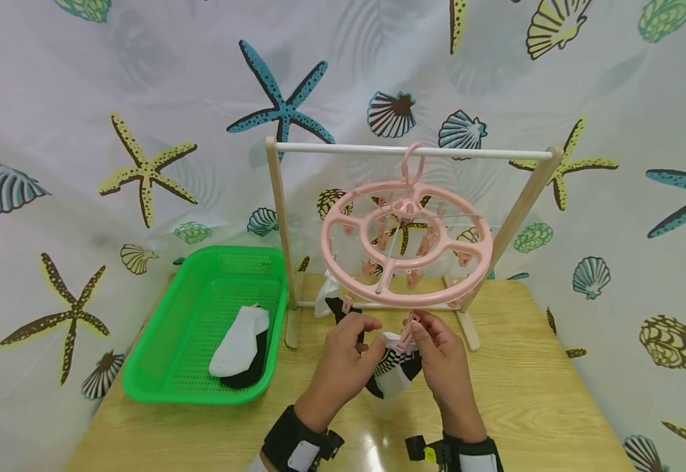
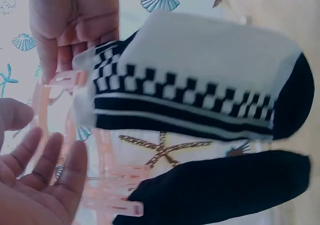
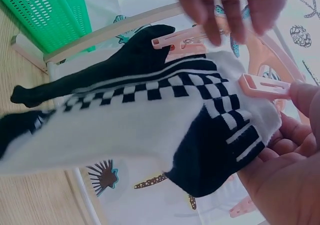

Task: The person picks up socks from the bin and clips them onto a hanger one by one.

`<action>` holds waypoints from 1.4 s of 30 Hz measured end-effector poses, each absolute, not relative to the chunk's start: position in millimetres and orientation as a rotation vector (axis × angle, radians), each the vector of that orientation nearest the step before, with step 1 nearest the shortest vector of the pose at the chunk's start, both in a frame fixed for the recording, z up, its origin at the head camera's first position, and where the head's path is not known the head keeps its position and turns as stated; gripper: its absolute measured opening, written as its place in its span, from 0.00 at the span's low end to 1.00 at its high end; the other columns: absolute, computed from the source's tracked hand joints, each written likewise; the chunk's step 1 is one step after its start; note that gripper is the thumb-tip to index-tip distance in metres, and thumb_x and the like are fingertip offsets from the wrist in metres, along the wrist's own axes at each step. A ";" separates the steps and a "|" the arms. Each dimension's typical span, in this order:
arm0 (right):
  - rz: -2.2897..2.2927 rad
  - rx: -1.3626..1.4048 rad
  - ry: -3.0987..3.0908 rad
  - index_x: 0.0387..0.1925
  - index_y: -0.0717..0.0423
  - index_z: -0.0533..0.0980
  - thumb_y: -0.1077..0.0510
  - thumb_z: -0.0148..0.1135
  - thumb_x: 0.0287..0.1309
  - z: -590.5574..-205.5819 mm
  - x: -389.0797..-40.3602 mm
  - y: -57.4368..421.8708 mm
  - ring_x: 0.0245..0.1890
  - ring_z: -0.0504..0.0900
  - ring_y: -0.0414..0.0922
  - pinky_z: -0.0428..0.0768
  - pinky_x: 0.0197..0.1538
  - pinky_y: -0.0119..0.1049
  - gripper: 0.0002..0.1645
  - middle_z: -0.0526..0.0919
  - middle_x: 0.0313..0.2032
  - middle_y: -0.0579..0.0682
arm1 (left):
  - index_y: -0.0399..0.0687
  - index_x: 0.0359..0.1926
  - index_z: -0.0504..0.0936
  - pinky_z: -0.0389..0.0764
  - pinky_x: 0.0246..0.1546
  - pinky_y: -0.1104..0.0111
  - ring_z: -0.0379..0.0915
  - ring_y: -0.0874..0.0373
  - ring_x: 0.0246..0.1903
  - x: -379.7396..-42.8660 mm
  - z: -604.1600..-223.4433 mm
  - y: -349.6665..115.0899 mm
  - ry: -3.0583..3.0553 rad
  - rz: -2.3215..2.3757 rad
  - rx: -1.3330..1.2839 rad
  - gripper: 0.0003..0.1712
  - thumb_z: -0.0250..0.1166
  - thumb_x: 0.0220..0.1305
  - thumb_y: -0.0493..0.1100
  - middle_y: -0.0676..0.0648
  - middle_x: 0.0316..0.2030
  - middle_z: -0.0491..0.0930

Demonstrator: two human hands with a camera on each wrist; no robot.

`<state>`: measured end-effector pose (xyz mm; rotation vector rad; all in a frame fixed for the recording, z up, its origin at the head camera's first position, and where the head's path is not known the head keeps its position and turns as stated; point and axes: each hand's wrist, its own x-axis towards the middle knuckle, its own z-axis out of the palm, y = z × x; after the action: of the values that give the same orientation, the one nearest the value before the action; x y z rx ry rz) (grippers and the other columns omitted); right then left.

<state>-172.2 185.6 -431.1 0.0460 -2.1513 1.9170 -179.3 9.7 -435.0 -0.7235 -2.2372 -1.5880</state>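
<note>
A white sock with a black-and-white checkered band and black heel and toe [image 1: 391, 380] hangs by its cuff from a pink clothespin [image 3: 265, 86] under a round pink drying hanger [image 1: 484, 262]. My right hand [image 1: 446, 357] pinches that clothespin, its thumb on the end and its other fingers partly hidden behind the cuff. Beside the cuff, my left hand [image 1: 345, 357] holds nothing, its fingers loosely spread in the left wrist view. A black sock [image 2: 225, 190] hangs from another clip next to the checkered one.
The hanger hooks over a white rod [image 1: 343, 149] on a wooden stand [image 1: 278, 210]. Another white sock [image 1: 326, 296] hangs farther back. At left on the wooden table [image 1: 532, 380], a green basket [image 1: 142, 354] contains a white sock [image 1: 237, 344] and a black one [image 1: 251, 372].
</note>
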 end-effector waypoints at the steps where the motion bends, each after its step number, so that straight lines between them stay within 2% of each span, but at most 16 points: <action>1: 1.914 0.041 -2.157 0.61 0.67 0.73 0.57 0.56 0.72 -430.7 -172.4 186.1 0.52 0.80 0.44 0.75 0.55 0.26 0.22 0.81 0.51 0.64 | 0.44 0.45 0.80 0.83 0.35 0.63 0.75 0.56 0.43 -180.8 -432.6 9.6 -2.192 -1.540 -0.757 0.08 0.65 0.65 0.38 0.48 0.43 0.78; 3: 1.909 0.037 -2.165 0.61 0.66 0.73 0.57 0.57 0.72 -430.1 -172.9 186.8 0.52 0.80 0.44 0.74 0.55 0.26 0.23 0.81 0.52 0.63 | 0.45 0.43 0.81 0.82 0.37 0.63 0.75 0.56 0.42 -184.6 -426.7 9.7 -2.101 -1.422 -0.824 0.07 0.66 0.64 0.37 0.49 0.42 0.78; 7: 1.904 0.038 -2.171 0.61 0.65 0.74 0.56 0.58 0.71 -429.5 -173.7 187.4 0.51 0.80 0.44 0.75 0.54 0.27 0.23 0.82 0.51 0.62 | 0.46 0.42 0.82 0.77 0.45 0.60 0.72 0.52 0.47 -193.3 -411.7 11.7 -1.993 -1.167 -0.890 0.07 0.67 0.62 0.39 0.47 0.46 0.77; 9: 1.903 0.039 -2.172 0.61 0.65 0.74 0.56 0.58 0.71 -429.8 -174.1 187.6 0.51 0.81 0.46 0.76 0.54 0.27 0.23 0.82 0.50 0.62 | 0.46 0.44 0.84 0.74 0.51 0.57 0.69 0.49 0.52 -196.6 -403.9 12.7 -2.019 -1.036 -0.871 0.10 0.68 0.62 0.41 0.45 0.49 0.76; 14: 1.926 0.059 -2.166 0.61 0.66 0.74 0.58 0.57 0.71 -431.7 -173.0 186.4 0.45 0.80 0.45 0.78 0.48 0.29 0.22 0.81 0.50 0.61 | 0.49 0.56 0.83 0.70 0.57 0.53 0.63 0.46 0.59 -200.3 -392.7 15.1 -2.201 -0.794 -0.783 0.22 0.70 0.62 0.48 0.42 0.61 0.71; 17: 1.955 0.110 -2.145 0.61 0.68 0.73 0.62 0.57 0.71 -432.7 -172.0 184.3 0.40 0.79 0.43 0.79 0.44 0.30 0.21 0.80 0.47 0.59 | 0.50 0.58 0.83 0.71 0.57 0.51 0.61 0.44 0.61 -200.6 -392.3 15.8 -2.274 -0.809 -0.752 0.24 0.70 0.61 0.50 0.41 0.63 0.70; 20: 1.979 0.166 -2.120 0.61 0.69 0.73 0.65 0.56 0.70 -433.5 -172.6 182.6 0.37 0.79 0.43 0.80 0.41 0.31 0.20 0.80 0.44 0.57 | 0.49 0.55 0.84 0.72 0.56 0.50 0.61 0.44 0.61 -200.4 -393.0 15.6 -2.307 -0.884 -0.737 0.22 0.71 0.61 0.50 0.39 0.62 0.71; 27: 1.997 0.185 -2.108 0.61 0.67 0.73 0.68 0.55 0.69 -434.0 -174.9 180.0 0.39 0.79 0.45 0.80 0.41 0.32 0.20 0.80 0.46 0.58 | 0.45 0.53 0.83 0.73 0.56 0.50 0.62 0.43 0.61 -201.5 -395.6 14.1 -2.311 -0.969 -0.708 0.22 0.71 0.61 0.49 0.39 0.57 0.72; 34: 1.988 0.136 -2.086 0.59 0.66 0.74 0.68 0.59 0.66 -431.4 -174.4 178.0 0.43 0.80 0.44 0.80 0.46 0.31 0.20 0.79 0.49 0.61 | 0.43 0.47 0.83 0.74 0.52 0.50 0.64 0.42 0.58 -203.2 -392.4 13.1 -2.245 -1.001 -0.673 0.19 0.74 0.57 0.46 0.39 0.54 0.73; 42: 1.977 0.147 -2.085 0.55 0.67 0.76 0.67 0.61 0.66 -430.0 -174.3 177.7 0.48 0.81 0.45 0.79 0.51 0.32 0.17 0.81 0.51 0.61 | 0.44 0.43 0.84 0.74 0.53 0.53 0.66 0.45 0.56 -205.0 -384.0 8.9 -2.229 -0.947 -0.650 0.17 0.73 0.59 0.49 0.41 0.50 0.73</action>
<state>-174.3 177.7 -430.0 0.1474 -2.0847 1.9765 -205.0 8.9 -384.0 -0.6500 -2.2295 -0.9465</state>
